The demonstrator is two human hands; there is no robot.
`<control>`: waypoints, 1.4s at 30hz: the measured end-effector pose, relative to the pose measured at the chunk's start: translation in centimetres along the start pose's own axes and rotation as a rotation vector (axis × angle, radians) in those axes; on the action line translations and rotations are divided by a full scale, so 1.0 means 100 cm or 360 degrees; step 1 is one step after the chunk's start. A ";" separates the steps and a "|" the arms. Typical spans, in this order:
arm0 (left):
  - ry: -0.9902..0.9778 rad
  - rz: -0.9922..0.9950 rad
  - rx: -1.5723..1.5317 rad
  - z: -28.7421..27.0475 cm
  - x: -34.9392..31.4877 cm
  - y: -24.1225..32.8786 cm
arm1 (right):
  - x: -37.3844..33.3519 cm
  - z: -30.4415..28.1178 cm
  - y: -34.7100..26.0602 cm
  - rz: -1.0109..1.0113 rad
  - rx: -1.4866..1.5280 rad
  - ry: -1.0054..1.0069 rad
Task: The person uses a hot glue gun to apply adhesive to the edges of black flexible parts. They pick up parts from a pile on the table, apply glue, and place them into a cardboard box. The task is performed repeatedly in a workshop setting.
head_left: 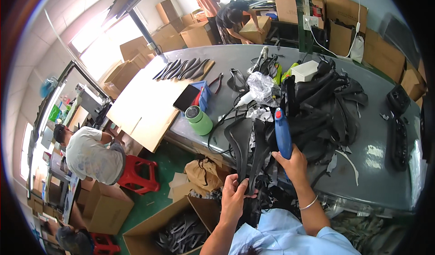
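My left hand [232,192] is closed on the narrow end of a black piece shaped like a bicycle saddle [240,141], split down its middle, at the table's near edge. My right hand [294,164] is wrapped round the lower part of a blue handheld tool [283,135] with a red part at its top, held upright just right of the black piece. The tool's working end is hidden. Beside and beyond it lies a heap of black saddle-shaped pieces and scraps [317,105]. Between the piece and the tool, white scraps [260,114] show.
A green jar [198,120] and a blue bin [205,96] stand to the left, with pliers [219,83] beyond. Several black pieces [181,69] lie on a wooden board [140,105]. A carton [131,237] of black strips sits below left. Co-workers are at left and back.
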State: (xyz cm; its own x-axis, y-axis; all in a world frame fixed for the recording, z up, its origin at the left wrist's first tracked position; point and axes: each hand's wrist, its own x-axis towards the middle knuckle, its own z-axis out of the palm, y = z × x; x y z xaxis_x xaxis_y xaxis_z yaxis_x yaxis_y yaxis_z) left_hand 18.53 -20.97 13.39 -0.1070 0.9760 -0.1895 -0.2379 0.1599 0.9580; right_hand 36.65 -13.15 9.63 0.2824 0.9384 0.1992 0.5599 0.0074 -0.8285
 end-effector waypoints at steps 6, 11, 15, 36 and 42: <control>0.0256 0.0244 0.0273 -0.017 0.038 -0.009 | -0.004 -0.015 -0.004 -0.0020 0.0456 -0.0071; 0.0598 0.0728 0.1196 -0.022 0.097 -0.022 | -0.021 -0.036 0.005 0.0112 0.0882 -0.0014; 0.0655 0.1382 0.1587 0.038 0.106 -0.004 | -0.026 -0.062 0.011 0.0228 0.1127 0.0296; -0.0473 0.1066 0.1349 0.156 0.113 -0.002 | -0.007 -0.108 0.040 0.0436 0.1317 0.0551; -0.0447 0.1379 0.1485 0.145 0.100 -0.009 | 0.012 -0.109 0.019 0.0205 0.1158 0.0548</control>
State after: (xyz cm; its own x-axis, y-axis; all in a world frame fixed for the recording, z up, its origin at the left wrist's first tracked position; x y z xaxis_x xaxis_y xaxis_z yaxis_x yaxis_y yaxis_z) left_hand 31.69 -9.23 13.73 0.3446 0.7920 0.5040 0.5744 -0.6025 0.5541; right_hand 46.55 -15.73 13.95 0.5999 0.7893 0.1309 -0.1059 0.2405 -0.9649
